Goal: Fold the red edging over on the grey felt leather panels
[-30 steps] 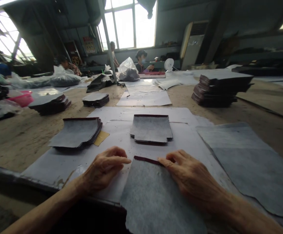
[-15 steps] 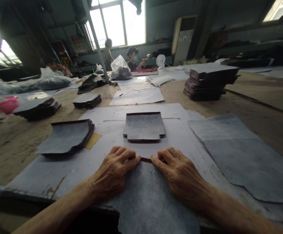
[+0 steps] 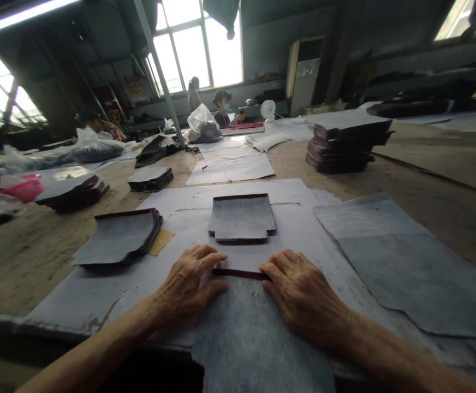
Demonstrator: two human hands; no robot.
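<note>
A grey fabric-like piece (image 3: 258, 327) with a dark maroon folded edge (image 3: 240, 274) lies before me, its near end hanging over the table edge. My left hand (image 3: 189, 281) is at the left end of that fold, thumb and fingers apart, the thumb resting by the piece's side. On the right end of the fold, my right hand (image 3: 299, 286) has its fingers curled, with the strip's tip between index finger and thumb. Just beyond the hands sits a small stack of notched grey pieces (image 3: 242, 218) with a dark folded far edge.
A stack of curved grey pieces (image 3: 117, 234) stands left, by a yellow scrap (image 3: 162, 242). Large grey sheets (image 3: 418, 267) lie right. Further back are a tall dark stack (image 3: 344, 147), smaller stacks (image 3: 150, 179), plastic bags (image 3: 203, 123) and a white fan (image 3: 268, 110). People are in the background.
My left thumb and fingers have spread away from the fold, and my right hand has shifted to its right end. More of the maroon edge shows. The camera view has tilted up slightly.
</note>
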